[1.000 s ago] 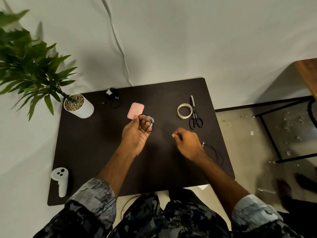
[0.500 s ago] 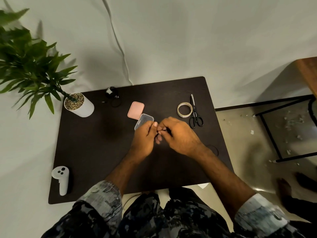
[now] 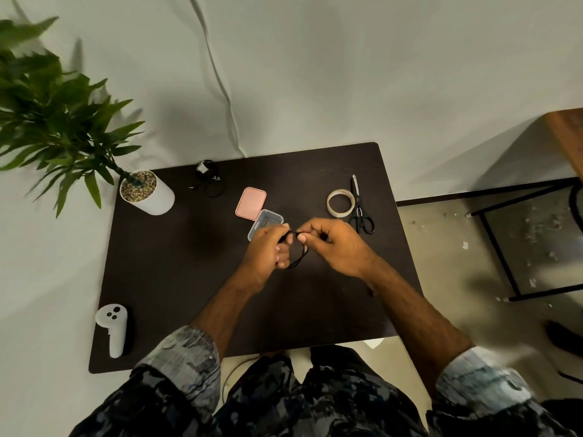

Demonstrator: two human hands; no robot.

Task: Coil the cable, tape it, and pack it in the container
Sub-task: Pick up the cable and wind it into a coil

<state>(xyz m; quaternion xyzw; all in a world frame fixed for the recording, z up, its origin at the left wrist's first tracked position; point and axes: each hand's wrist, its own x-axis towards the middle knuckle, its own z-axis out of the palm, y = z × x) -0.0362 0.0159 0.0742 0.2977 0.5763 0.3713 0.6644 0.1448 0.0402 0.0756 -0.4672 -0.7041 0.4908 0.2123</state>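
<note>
Both hands meet mid-frame: my left hand (image 3: 268, 247) grips the coiled cable (image 3: 298, 253) while my right hand (image 3: 334, 244) pinches its loops, keeping them together for taping.

Two hands (image 3: 268, 247) (image 3: 334, 244) are showing; two cables (image 3: 296, 257) (image 3: 209, 181), one tape roll (image 3: 340, 202), one scissors (image 3: 359, 206), one container (image 3: 266, 223), one pink lid (image 3: 250, 204), one controller (image 3: 113, 328), one potted plant (image 3: 146, 192) are sitting on one table (image 3: 176, 279).

I read dim light | soft shadows right of plant (image 3: 56, 115) | table (image 3: 176, 279) underexposed | edges bowed, blurry
</note>
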